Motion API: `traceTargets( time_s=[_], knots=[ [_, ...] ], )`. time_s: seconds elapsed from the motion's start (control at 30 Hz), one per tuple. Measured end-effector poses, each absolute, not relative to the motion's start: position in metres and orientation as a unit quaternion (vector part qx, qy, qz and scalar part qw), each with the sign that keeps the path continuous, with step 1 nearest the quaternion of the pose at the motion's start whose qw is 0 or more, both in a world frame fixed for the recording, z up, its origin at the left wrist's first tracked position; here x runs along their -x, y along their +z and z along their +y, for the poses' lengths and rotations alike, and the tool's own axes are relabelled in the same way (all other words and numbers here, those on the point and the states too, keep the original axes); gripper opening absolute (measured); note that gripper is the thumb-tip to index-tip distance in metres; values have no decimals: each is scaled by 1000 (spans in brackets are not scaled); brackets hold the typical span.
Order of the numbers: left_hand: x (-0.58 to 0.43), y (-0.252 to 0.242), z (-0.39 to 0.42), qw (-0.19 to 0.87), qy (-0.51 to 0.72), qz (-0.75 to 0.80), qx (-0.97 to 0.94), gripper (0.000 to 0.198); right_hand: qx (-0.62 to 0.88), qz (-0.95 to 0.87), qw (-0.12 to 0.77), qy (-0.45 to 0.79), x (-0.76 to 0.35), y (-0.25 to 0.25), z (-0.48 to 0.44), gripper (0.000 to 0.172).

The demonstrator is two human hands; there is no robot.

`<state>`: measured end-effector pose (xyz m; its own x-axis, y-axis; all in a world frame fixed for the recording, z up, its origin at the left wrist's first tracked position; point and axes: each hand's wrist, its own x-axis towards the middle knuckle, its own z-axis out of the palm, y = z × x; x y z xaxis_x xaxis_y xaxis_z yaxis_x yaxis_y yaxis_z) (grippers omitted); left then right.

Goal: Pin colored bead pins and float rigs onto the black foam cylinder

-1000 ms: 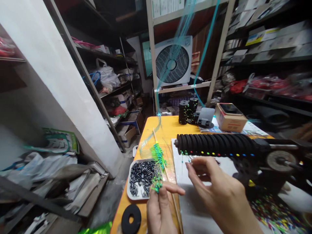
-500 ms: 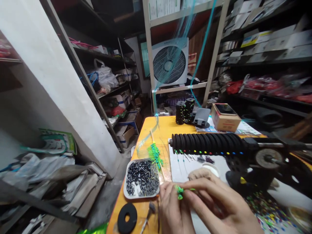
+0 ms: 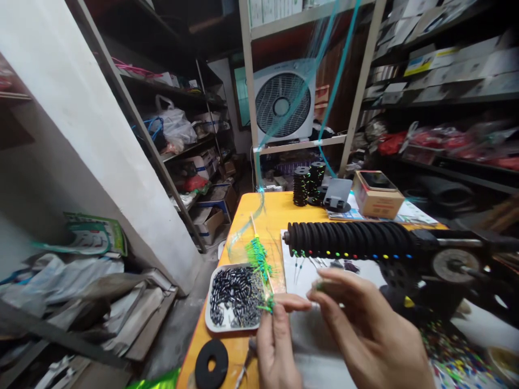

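Observation:
My left hand (image 3: 279,337), low in the middle of the view, pinches a small bunch of bright green pieces (image 3: 267,304) between thumb and fingers, beside the tray's right edge. To its right is my right hand (image 3: 368,329), with thumb and fingertips drawn together near the left fingertip. Whatever lies between those right fingertips is too small and blurred to name. Just past the left hand, a thin stick (image 3: 253,224) carries a cluster of green pieces (image 3: 259,256). A white tray (image 3: 208,319) holds small dark metallic tubes (image 3: 229,286) and finer grey pieces.
A black ribbed roller (image 3: 344,237) with coloured beads along its underside spans the right. Loose coloured beads (image 3: 458,351) lie below it. A black foam disc (image 3: 211,363) is at the table's front left. Black spools (image 3: 301,186) and a cardboard box (image 3: 377,200) stand behind.
My hands have moved apart. The green bunch has gone left with my left hand, while my right hand has drawn away from it and lifted its fingers.

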<state>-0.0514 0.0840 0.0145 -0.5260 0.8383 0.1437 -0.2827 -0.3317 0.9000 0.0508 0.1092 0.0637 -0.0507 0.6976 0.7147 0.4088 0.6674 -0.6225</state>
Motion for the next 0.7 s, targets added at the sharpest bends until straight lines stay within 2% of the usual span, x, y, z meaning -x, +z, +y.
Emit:
traceTargets(
  time_s=[0.2, 0.5, 0.7],
  knots=[
    [58, 26, 83, 352, 776, 424, -306, 42, 456, -625, 600, 202, -34, 76, 127, 22],
    [60, 33, 80, 325, 785, 392, -354, 34, 454, -694, 548, 112, -53, 59, 130, 20],
    [55, 26, 77, 309, 719, 439, -441, 42, 398, -772, 493, 57, -76, 60, 105, 4]
  ],
)
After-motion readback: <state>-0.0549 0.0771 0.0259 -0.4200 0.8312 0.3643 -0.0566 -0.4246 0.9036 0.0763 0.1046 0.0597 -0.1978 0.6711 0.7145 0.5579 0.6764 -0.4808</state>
